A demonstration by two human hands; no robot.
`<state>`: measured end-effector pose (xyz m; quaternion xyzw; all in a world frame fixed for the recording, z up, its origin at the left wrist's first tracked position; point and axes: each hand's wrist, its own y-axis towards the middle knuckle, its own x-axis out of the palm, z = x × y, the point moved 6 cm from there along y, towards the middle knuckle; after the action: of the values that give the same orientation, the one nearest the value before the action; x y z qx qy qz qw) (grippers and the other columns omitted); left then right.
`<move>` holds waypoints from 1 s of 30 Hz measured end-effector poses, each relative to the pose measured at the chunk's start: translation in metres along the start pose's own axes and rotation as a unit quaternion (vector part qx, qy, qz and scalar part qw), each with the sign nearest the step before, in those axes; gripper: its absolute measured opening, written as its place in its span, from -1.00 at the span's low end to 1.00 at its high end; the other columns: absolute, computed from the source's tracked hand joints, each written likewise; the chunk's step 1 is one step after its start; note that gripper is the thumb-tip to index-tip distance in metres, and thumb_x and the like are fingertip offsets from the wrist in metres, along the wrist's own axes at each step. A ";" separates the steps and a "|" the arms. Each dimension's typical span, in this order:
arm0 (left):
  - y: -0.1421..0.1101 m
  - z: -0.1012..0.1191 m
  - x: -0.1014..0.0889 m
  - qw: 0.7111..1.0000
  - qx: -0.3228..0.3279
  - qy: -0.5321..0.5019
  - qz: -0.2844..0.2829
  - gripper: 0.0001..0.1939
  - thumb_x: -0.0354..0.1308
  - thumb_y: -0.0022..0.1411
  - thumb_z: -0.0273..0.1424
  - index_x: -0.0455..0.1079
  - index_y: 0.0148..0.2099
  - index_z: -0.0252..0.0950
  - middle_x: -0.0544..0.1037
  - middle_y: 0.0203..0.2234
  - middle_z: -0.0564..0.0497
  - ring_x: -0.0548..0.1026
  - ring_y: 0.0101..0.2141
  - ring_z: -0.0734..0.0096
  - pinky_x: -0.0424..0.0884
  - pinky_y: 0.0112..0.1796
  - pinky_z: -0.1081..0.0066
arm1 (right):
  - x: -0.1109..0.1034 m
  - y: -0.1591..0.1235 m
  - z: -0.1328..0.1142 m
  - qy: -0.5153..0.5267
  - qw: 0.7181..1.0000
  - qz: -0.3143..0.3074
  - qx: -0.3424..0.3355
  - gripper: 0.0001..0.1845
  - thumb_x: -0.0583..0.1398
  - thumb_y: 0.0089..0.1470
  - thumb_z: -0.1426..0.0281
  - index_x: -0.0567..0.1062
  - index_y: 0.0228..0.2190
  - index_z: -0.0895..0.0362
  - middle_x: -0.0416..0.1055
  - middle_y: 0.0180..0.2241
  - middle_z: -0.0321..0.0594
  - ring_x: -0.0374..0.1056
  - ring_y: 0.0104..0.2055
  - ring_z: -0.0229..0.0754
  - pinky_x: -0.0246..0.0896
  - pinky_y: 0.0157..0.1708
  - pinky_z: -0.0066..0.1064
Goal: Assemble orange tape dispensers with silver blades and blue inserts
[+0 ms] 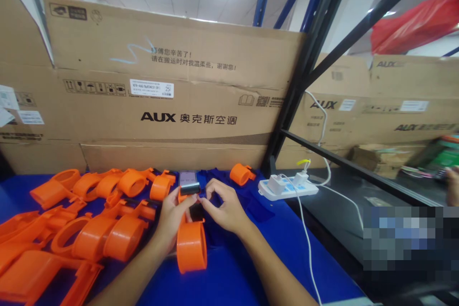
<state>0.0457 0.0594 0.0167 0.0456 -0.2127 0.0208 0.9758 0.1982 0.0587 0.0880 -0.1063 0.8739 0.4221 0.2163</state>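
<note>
My left hand (pixel 171 217) is closed around an orange plastic part with a wide ring (pixel 192 248) at its lower end, which hangs below the fingers. A black cylinder with a shiny silvery side (pixel 190 188) sits at the part's upper end. My right hand (pixel 226 206) is pinched against the same part, thumb and fingertip together; whatever lies between them is too small to make out. Just behind the hands, a phone-like device with a lit screen (pixel 188 178) stands partly hidden.
Several similar orange ring parts (pixel 125 236) crowd the left of the blue table surface (pixel 251 275). Another orange ring (pixel 241 174) lies at the back. A white power strip (pixel 287 188) with cables sits right, beside a black rack post (pixel 287 100). Cardboard (pixel 201 71) walls the back. Another person's hand (pixel 453 186) shows far right.
</note>
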 end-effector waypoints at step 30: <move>-0.018 0.014 0.018 0.997 -0.037 -0.057 -0.028 -0.70 0.49 0.02 -0.34 0.55 -0.21 -0.32 0.56 -0.55 0.07 0.39 -0.63 0.56 0.29 -0.60 0.57 | -0.004 0.001 -0.009 0.015 0.998 -0.056 -0.023 -0.80 0.24 0.18 0.41 0.36 -0.47 0.05 0.38 -0.35 -0.22 0.33 -0.31 -0.14 0.27 -0.31 -0.32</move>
<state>0.0574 0.0406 0.0353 0.0163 -0.2670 -0.0170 0.9634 0.1984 0.0516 0.0953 -0.1665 0.8597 0.4277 0.2243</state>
